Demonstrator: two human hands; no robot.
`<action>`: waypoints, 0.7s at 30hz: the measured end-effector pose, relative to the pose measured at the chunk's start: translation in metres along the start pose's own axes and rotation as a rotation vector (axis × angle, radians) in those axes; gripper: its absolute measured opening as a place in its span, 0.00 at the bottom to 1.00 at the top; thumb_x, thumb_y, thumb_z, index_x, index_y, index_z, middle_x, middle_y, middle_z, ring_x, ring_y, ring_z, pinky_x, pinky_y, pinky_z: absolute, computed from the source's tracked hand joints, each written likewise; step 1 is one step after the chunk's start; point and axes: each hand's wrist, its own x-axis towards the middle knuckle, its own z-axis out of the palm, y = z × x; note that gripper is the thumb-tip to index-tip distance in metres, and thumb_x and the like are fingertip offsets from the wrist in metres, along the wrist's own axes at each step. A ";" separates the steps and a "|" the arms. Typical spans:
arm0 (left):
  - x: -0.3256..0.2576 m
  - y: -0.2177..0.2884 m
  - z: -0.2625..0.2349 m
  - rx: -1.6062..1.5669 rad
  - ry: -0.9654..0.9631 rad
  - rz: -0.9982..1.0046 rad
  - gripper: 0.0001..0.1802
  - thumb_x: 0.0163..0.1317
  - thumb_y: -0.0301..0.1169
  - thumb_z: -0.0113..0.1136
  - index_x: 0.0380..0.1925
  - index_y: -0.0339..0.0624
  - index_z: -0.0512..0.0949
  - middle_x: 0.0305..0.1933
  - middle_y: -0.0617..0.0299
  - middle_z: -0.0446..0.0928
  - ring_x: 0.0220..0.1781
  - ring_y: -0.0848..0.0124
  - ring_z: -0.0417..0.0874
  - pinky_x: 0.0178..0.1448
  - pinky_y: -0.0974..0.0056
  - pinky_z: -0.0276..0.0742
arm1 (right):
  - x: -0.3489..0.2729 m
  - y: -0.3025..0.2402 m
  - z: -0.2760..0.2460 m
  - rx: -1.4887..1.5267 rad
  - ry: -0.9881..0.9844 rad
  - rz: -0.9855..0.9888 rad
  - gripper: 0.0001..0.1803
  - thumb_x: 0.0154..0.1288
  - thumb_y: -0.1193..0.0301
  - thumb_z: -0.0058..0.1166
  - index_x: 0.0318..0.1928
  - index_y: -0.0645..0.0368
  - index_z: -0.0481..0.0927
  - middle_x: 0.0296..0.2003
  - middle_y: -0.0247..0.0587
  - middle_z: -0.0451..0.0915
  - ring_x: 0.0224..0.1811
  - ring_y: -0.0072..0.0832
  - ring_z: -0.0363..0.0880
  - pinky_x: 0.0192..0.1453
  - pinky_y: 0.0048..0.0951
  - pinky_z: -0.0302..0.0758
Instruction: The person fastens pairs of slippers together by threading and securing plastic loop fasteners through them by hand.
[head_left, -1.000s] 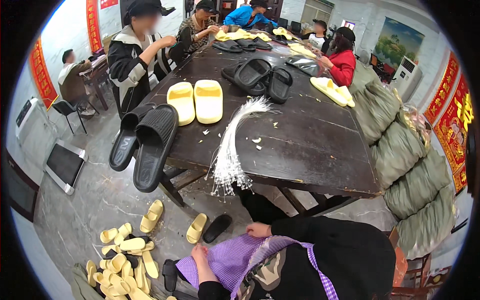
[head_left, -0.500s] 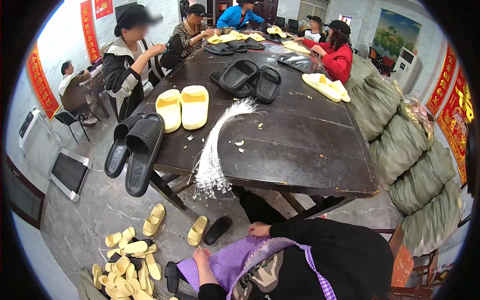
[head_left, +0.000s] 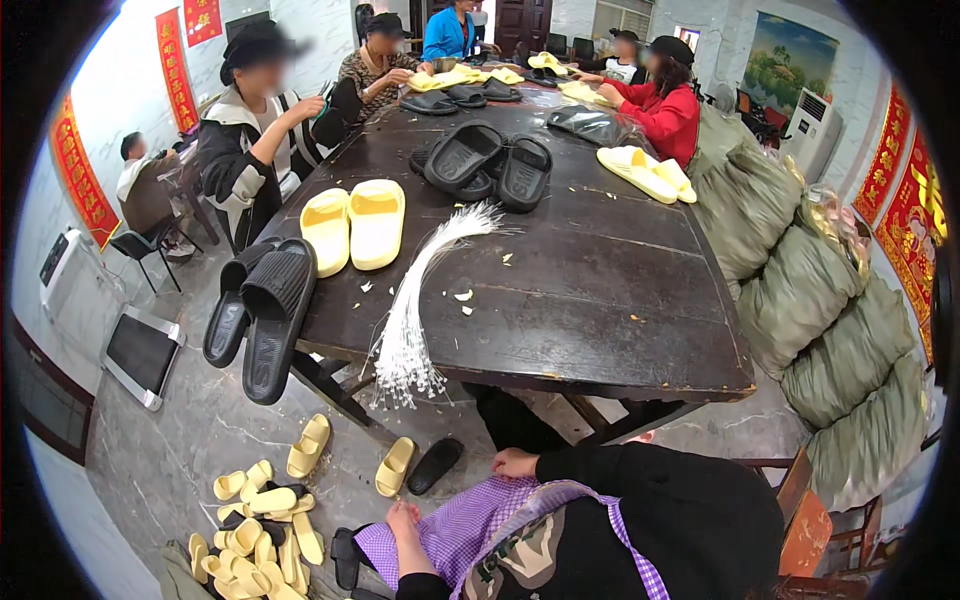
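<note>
A purple checked apron (head_left: 455, 528) lies across my lap. Resting at its left part is my left hand (head_left: 404, 522), fingers curled in, with nothing visible in them. My right hand (head_left: 514, 464) is closed too, down on the apron's far right edge, below the table; no object shows in it. On the table's near left part lies a bundle of white plastic tag strings (head_left: 408, 335), its knotted ends hanging over the front edge. Black slippers (head_left: 270, 325) overhang the left corner beside a pair of yellow slippers (head_left: 375, 225). More black slippers (head_left: 478, 160) are stacked farther back.
The dark wooden table (head_left: 600, 300) stretches away, with several co-workers seated around it. Loose yellow slippers (head_left: 270, 500) form a pile on the floor at left. One yellow slipper (head_left: 395, 467) and a black slipper (head_left: 436, 466) lie nearer. Stuffed green sacks (head_left: 810, 310) line the right side.
My view has shifted slightly, so the table things sit a little more left. My hands stay in place. The co-worker in the black and white jacket has moved their hands; the one in blue stands differently.
</note>
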 end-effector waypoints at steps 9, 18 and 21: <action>0.004 -0.001 0.005 0.006 -0.036 -0.018 0.07 0.62 0.28 0.44 0.33 0.37 0.71 0.21 0.59 0.73 0.16 0.71 0.73 0.16 0.69 0.68 | -0.004 0.000 -0.001 0.005 0.018 -0.041 0.13 0.54 0.70 0.51 0.39 0.62 0.79 0.28 0.40 0.81 0.25 0.24 0.79 0.30 0.29 0.75; 0.001 -0.025 -0.012 0.228 0.067 0.185 0.18 0.60 0.37 0.47 0.15 0.42 0.73 0.12 0.62 0.69 0.12 0.72 0.68 0.14 0.67 0.61 | 0.012 0.009 0.010 -0.091 -0.118 -0.060 0.09 0.57 0.73 0.49 0.36 0.63 0.77 0.26 0.37 0.79 0.25 0.24 0.77 0.29 0.26 0.74; -0.017 0.015 0.012 0.347 0.033 0.257 0.17 0.59 0.37 0.46 0.14 0.42 0.71 0.12 0.61 0.68 0.12 0.71 0.68 0.17 0.64 0.61 | 0.022 0.017 0.005 -0.013 -0.075 0.018 0.10 0.58 0.69 0.49 0.34 0.62 0.79 0.24 0.40 0.79 0.24 0.26 0.78 0.29 0.31 0.74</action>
